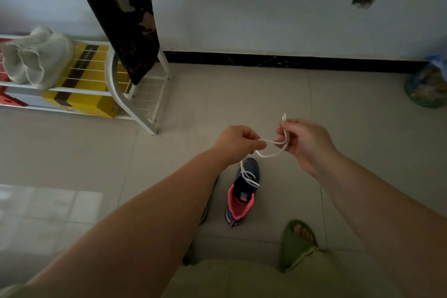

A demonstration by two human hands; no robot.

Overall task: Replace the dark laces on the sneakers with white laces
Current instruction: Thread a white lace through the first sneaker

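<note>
A dark blue sneaker (pixel 243 191) with a pink lining stands on the floor, toe pointing away from me. A white lace (pixel 268 154) runs up from its eyelets to my hands. My left hand (pixel 238 141) pinches the lace above the shoe. My right hand (pixel 306 140) grips both lace strands, whose tips stick up above its fingers. A second sneaker (pixel 205 213) is mostly hidden behind my left forearm.
A white wire shoe rack (pixel 135 101) stands at the left with yellow boxes (pixel 84 94) and pale shoes (pixel 36 58) on it. Dark cloth (pixel 123 19) hangs over its end. A colourful bag (pixel 428 84) sits at the right wall. My foot in a green slipper (pixel 296 244) is near.
</note>
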